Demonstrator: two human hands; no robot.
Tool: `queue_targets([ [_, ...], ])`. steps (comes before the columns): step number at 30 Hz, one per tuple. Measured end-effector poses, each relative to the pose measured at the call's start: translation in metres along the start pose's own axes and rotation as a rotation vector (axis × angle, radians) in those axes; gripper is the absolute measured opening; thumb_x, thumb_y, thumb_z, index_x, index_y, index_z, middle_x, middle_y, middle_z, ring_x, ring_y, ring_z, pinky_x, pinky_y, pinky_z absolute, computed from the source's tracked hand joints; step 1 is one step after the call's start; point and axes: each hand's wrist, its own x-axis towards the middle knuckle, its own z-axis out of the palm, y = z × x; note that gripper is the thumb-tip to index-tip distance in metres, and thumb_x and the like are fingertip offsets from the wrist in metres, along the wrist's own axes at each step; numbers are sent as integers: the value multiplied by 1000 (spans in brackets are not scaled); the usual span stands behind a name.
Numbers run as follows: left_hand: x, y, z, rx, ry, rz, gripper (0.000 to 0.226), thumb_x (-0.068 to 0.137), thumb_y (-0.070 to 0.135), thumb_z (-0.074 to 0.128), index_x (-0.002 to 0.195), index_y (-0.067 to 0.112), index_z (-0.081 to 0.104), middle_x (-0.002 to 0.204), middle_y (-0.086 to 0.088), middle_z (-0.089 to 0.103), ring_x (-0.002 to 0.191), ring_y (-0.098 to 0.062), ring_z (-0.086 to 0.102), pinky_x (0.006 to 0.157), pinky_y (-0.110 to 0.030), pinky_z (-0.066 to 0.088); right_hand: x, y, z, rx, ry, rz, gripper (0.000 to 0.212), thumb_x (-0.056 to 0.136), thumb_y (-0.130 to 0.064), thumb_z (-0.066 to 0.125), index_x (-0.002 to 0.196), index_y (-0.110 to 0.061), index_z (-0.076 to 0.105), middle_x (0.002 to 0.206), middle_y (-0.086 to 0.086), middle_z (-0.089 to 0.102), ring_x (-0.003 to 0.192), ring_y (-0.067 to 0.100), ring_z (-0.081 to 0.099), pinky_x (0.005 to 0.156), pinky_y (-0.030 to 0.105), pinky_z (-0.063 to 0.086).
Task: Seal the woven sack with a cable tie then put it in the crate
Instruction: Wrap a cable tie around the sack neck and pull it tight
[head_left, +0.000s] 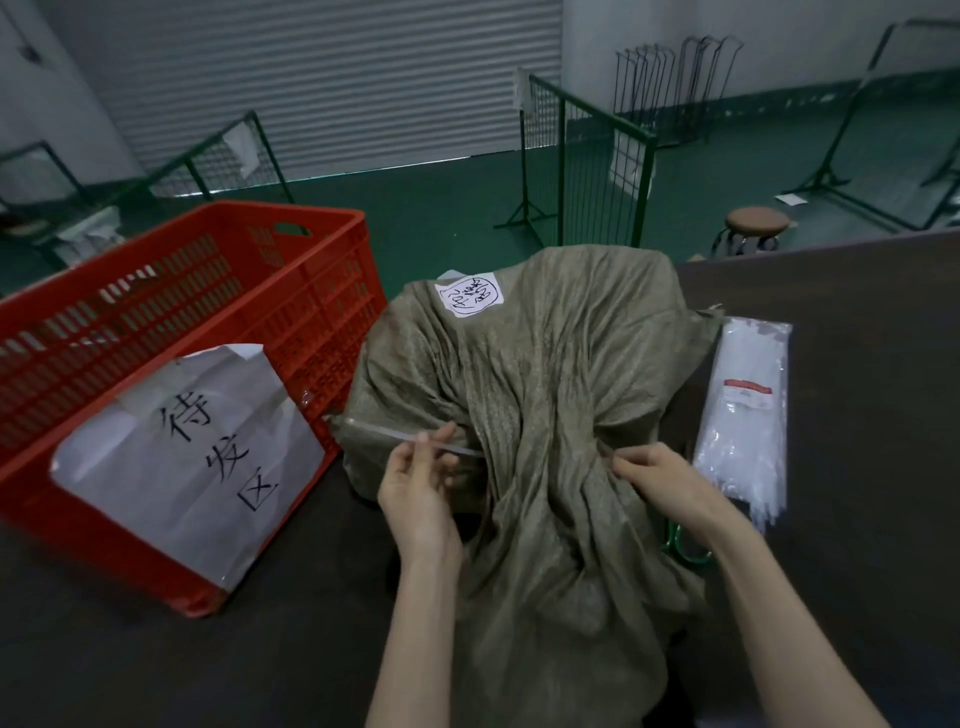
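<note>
An olive-green woven sack (545, 353) lies on the dark table, its neck bunched toward me and a white handwritten label on its far side. A white cable tie (395, 435) runs leftward from the gathered neck. My left hand (415, 483) pinches the tie's free end between thumb and fingers. At the right side of the neck my right hand (657, 480) grips the bunched fabric, where the tie's other end seems to sit, hidden by the folds. The red slatted plastic crate (322, 291) stands left of the sack with a white paper sign taped to its near wall.
A clear bag of white cable ties (743, 415) lies on the table right of the sack. Green-handled scissors (685, 545) peek out under my right wrist. Beyond the table are green wire fence panels (587, 156), a round stool (756, 223) and a roller shutter.
</note>
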Motion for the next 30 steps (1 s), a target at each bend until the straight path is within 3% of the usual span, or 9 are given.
queue_targets([
  [2,4,10,4,5,-6,73,15,96,15,50,92,12,64,80,2,75,54,-1,57,52,-13,47,-1,3,-11,-168,23,-30,17,83,-20,61,77,-10,72,80,11,74,78,19,63,77,38,50],
  [5,4,18,16,-33,-98,143,22,98,12,45,97,9,67,77,2,72,54,-2,58,54,-13,49,-3,0,-20,-202,80,-45,16,83,-2,60,74,-9,72,77,15,72,72,19,62,70,33,49],
  [9,3,18,30,41,-231,167,26,99,13,42,97,12,67,81,1,72,60,-2,59,57,-13,48,-3,-12,-23,182,225,-34,16,83,9,54,81,3,69,61,11,58,47,8,47,49,17,37],
  [13,10,15,46,299,-355,238,27,96,11,47,82,17,70,65,8,68,60,0,53,59,-13,41,5,-14,-32,427,400,2,18,82,10,55,72,1,67,62,17,59,40,9,51,41,13,40],
  [17,26,21,66,465,-484,332,24,94,7,50,77,12,65,66,10,67,69,5,59,72,-8,44,15,-21,-41,462,553,-73,18,78,12,58,69,-4,60,51,7,66,41,2,59,42,10,43],
  [22,33,13,99,572,-670,335,26,97,12,45,79,18,63,91,-2,72,87,-7,65,87,-18,48,28,-46,-43,784,392,-186,13,81,6,60,75,-5,62,55,3,68,54,10,64,58,15,53],
  [26,39,1,114,603,-709,260,28,99,12,41,76,17,56,85,-8,72,80,-17,69,82,-26,53,43,-60,-43,718,371,-230,14,85,3,59,76,-6,64,54,-1,65,51,6,58,55,12,49],
  [30,45,-1,120,637,-708,273,25,98,11,42,77,15,55,72,-1,67,65,-10,60,72,-24,50,56,-72,-49,448,486,-340,8,85,0,62,82,-1,69,70,3,63,57,0,56,57,7,44],
])
